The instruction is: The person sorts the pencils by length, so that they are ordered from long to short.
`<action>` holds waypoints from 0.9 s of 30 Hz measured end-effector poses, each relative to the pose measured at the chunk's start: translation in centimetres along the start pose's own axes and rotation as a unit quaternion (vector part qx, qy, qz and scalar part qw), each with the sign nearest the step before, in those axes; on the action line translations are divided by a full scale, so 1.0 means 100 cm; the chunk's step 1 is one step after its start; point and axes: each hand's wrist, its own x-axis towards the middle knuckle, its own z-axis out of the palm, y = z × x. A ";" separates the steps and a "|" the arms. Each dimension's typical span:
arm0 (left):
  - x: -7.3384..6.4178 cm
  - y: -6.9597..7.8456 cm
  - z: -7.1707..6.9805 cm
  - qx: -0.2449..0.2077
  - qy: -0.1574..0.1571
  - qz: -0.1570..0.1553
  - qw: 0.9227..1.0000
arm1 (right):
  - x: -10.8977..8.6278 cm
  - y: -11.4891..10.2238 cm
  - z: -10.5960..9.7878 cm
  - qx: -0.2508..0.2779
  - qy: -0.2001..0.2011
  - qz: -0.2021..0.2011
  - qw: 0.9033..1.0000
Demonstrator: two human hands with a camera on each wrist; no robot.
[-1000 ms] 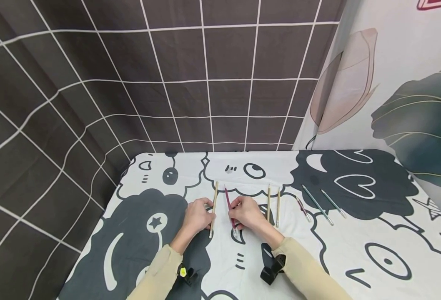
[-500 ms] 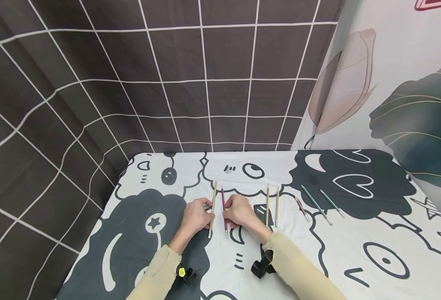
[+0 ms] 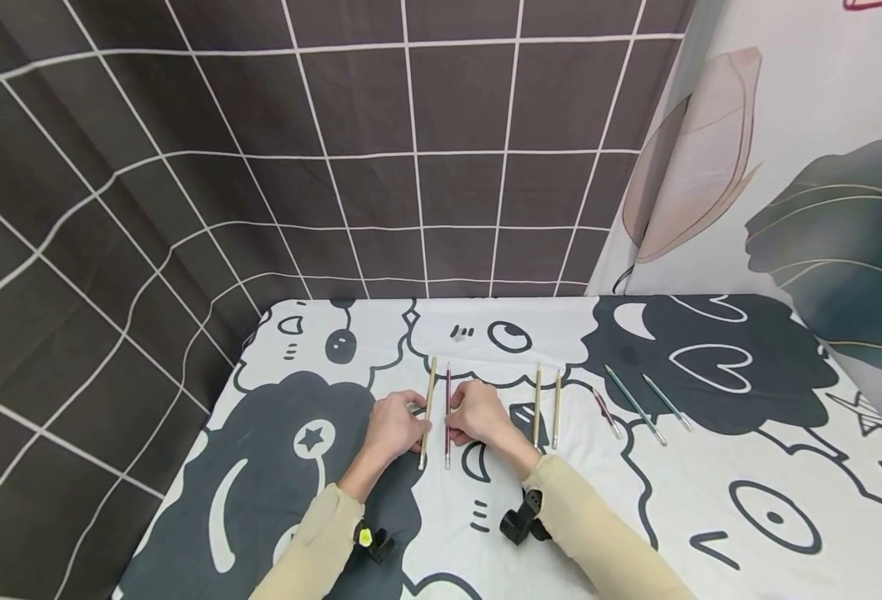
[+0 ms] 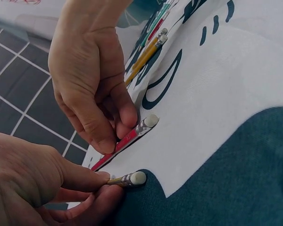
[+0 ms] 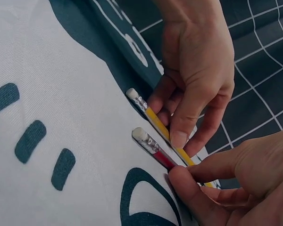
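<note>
My left hand (image 3: 396, 423) pinches a yellow pencil (image 5: 156, 123) between thumb and fingers, its white eraser end toward me. Close to its right, my right hand (image 3: 480, 413) pinches a red pencil (image 4: 127, 141), also with the eraser end nearest me. The two pencils lie almost parallel on the patterned cloth, a narrow gap between them. In the right wrist view the eraser (image 5: 140, 134) of the red pencil shows in front of the yellow one. Fingers cover the middle of both pencils.
Right of my right hand lie two more yellow pencils (image 3: 557, 410), then a short dark red pencil (image 3: 606, 414) and two green pencils (image 3: 635, 404). Black-and-white cloth (image 3: 711, 500) covers the surface. A dark grid curtain (image 3: 456, 192) hangs behind it.
My right hand has moved left with the red pencil, which has turned from slanted to nearly parallel with the yellow one. My left hand stays about where it was.
</note>
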 end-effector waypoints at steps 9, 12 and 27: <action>0.002 0.001 -0.001 -0.009 0.001 0.001 1.000 | 0.000 -0.001 -0.001 0.019 -0.016 -0.014 1.000; 0.002 0.001 0.000 -0.017 -0.004 0.000 1.000 | -0.001 -0.001 0.000 0.024 -0.022 -0.014 0.999; 0.001 -0.003 0.002 -0.029 -0.003 0.002 1.000 | -0.004 0.001 0.005 0.035 -0.027 -0.024 0.999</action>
